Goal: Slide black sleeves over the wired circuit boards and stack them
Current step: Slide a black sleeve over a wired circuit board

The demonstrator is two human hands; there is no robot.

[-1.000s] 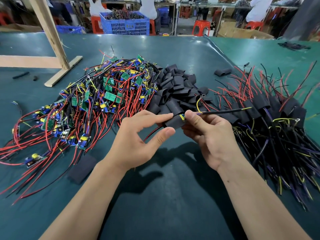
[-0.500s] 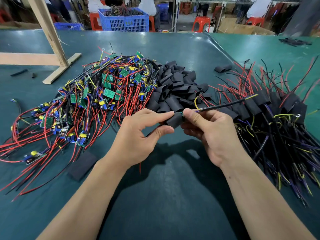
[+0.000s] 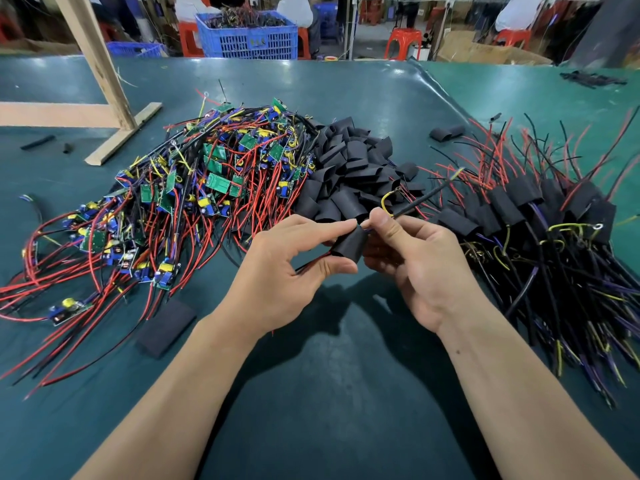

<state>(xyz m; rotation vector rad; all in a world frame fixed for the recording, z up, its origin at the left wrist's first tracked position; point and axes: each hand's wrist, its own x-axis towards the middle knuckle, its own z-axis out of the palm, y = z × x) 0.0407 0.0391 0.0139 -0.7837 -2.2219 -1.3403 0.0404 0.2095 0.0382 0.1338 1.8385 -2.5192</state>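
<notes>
A black sleeve [image 3: 349, 243] is held above the table between both hands. My left hand [image 3: 277, 282] pinches its left side with thumb and forefinger. My right hand [image 3: 415, 265] grips its upper right end, where black and yellow wires [image 3: 415, 202] stick out. Red wires trail from the sleeve's lower left end; the board inside is hidden. A heap of bare wired circuit boards [image 3: 194, 195] lies at the left. Loose black sleeves [image 3: 349, 171] are piled in the middle. Sleeved boards [image 3: 533, 216] are stacked at the right.
A flat black sleeve [image 3: 166, 327] lies near my left forearm. A wooden frame [image 3: 104, 81] stands at the back left. Two loose sleeves [image 3: 446, 132] lie behind the right stack. A blue crate [image 3: 247, 38], red stools and people are beyond the green table [image 3: 346, 393].
The sleeve has slid further over the board, and the blue and yellow end that showed earlier is now covered. Both hands have stayed pinched on it, shifting slightly.
</notes>
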